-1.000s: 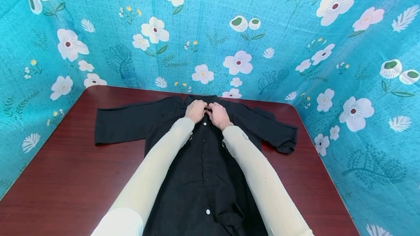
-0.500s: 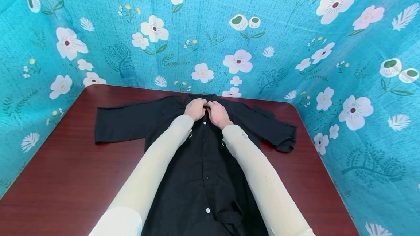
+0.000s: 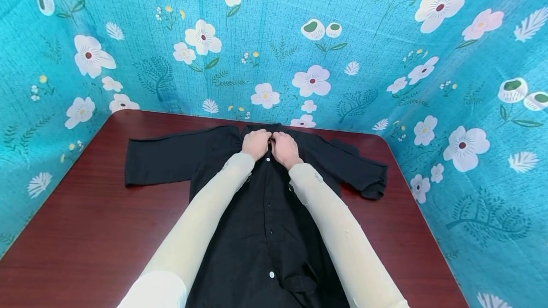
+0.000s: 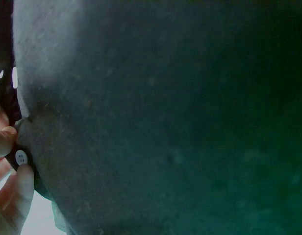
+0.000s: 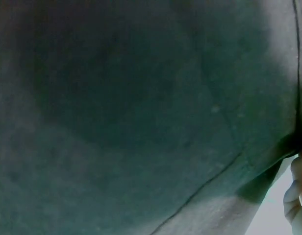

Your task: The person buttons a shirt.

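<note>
A black button-up shirt (image 3: 239,251) lies front up with both sleeves spread sideways. My left hand (image 3: 255,144) and right hand (image 3: 284,149) meet at its collar, each pinching the front edges there. In the left wrist view a small white button (image 4: 21,157) shows on the cloth, with a fingertip touching its lower edge. Curled fingers (image 5: 294,196) appear at the right border of the right wrist view, by the collar cloth. Fingertips are mostly hidden from the head view. A fastened white button (image 3: 268,159) sits just below the hands.
The shirt rests on a dark red-brown table (image 3: 107,232) with rounded far corners. A blue flowered curtain (image 3: 257,37) hangs behind it and along the sides. The right cuff (image 3: 372,191) is folded and crumpled. Lower on the placket is another white button (image 3: 271,274).
Both hands stay at the collar. The right fingers have drawn in slightly closer to the left ones, and the gap between the hands has narrowed. The shirt lies as before.
</note>
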`<state>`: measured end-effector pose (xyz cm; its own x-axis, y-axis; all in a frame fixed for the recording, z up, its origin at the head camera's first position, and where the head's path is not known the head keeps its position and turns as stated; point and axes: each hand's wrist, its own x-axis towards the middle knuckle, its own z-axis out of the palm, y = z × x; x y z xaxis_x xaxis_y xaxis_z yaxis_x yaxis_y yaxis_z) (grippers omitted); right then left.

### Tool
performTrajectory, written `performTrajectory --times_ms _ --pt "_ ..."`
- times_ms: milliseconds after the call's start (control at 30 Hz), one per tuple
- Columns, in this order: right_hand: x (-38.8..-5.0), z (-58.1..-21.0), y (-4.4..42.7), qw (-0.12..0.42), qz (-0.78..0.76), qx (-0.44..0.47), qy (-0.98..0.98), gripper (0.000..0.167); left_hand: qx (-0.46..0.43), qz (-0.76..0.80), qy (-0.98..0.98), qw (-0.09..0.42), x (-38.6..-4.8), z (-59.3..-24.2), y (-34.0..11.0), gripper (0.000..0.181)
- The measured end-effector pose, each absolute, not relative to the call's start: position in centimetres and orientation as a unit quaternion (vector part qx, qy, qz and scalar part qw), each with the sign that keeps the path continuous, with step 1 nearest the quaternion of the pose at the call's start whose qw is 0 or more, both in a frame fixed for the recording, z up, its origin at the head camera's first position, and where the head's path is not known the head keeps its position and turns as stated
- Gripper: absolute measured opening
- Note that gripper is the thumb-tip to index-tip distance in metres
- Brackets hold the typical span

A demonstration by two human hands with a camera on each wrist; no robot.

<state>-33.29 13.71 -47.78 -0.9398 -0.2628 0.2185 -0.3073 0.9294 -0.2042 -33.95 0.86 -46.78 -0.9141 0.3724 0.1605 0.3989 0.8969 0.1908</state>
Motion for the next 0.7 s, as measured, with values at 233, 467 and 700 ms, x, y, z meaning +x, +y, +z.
performTrajectory --times_ms 233,467,700 --pt "-33.41 -47.23 13.82 0.063 0.141 0.150 -0.976 0.015 -0.179 -0.117 -0.975 0.052 -33.82 -46.69 0.95 0.012" --pt "-33.47 -47.19 13.85 0.047 0.154 0.143 -0.977 0.018 -0.166 -0.147 -0.974 0.041 -34.17 -46.57 0.77 0.015" --pt "-33.26 -47.78 14.14 0.016 0.163 0.108 -0.981 0.017 -0.184 -0.166 -0.969 0.012 -34.22 -47.09 0.57 0.016"
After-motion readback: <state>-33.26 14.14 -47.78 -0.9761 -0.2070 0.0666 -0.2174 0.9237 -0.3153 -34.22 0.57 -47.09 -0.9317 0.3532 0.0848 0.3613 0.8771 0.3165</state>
